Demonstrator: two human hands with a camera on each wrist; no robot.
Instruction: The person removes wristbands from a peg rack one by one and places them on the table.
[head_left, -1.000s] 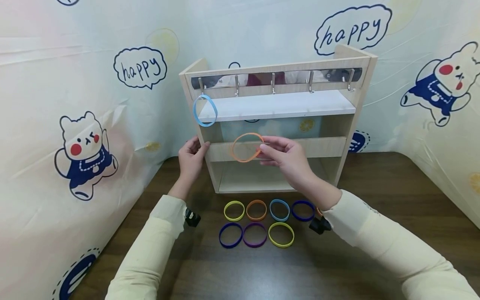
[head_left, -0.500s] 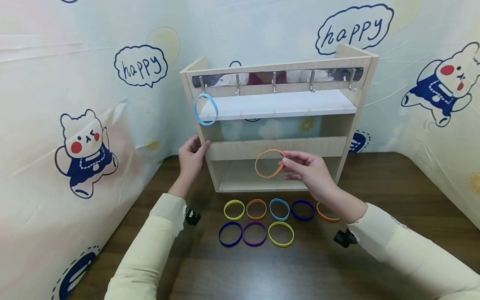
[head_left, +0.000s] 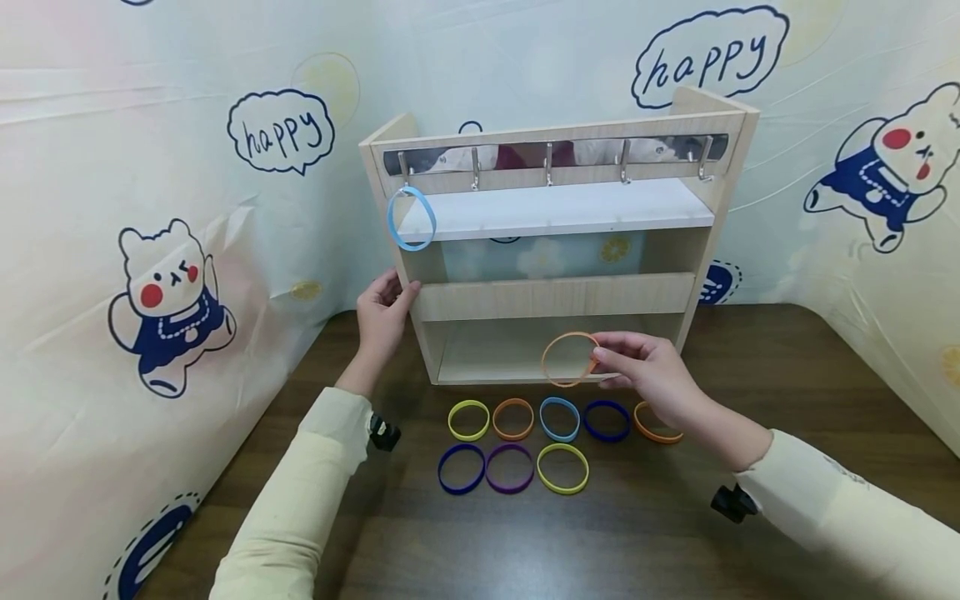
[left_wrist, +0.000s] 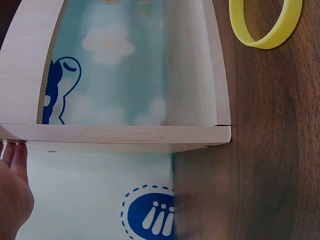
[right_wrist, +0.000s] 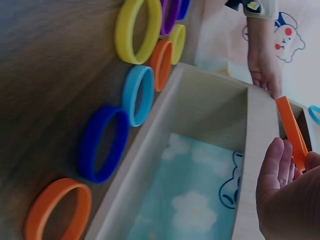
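My right hand [head_left: 652, 371] pinches an orange wristband [right_wrist: 291, 127] between thumb and fingers. In the head view it is held up in front of the lower opening of a wooden shelf unit [head_left: 555, 298]. My left hand [head_left: 384, 312] grips the left side panel of that unit, thumb at its front edge; the left wrist view shows fingertips against the panel's outer face. A light blue wristband [head_left: 431, 218] hangs from the leftmost metal hook [head_left: 402, 168]. The other hooks, along the metal strip, carry nothing.
Two rows of wristbands lie on the dark wooden table [head_left: 480, 550] before the shelf: yellow [head_left: 451, 423], orange [head_left: 495, 423], light blue, dark blue [right_wrist: 86, 150] and another orange [right_wrist: 37, 210] behind; dark blue, purple [head_left: 489, 473] and yellow in front. A printed cloth [head_left: 187, 100] surrounds the table.
My right hand has moved down and to the right, away from the shelf's middle board, still pinching the orange wristband. The left hand stays at the side panel.
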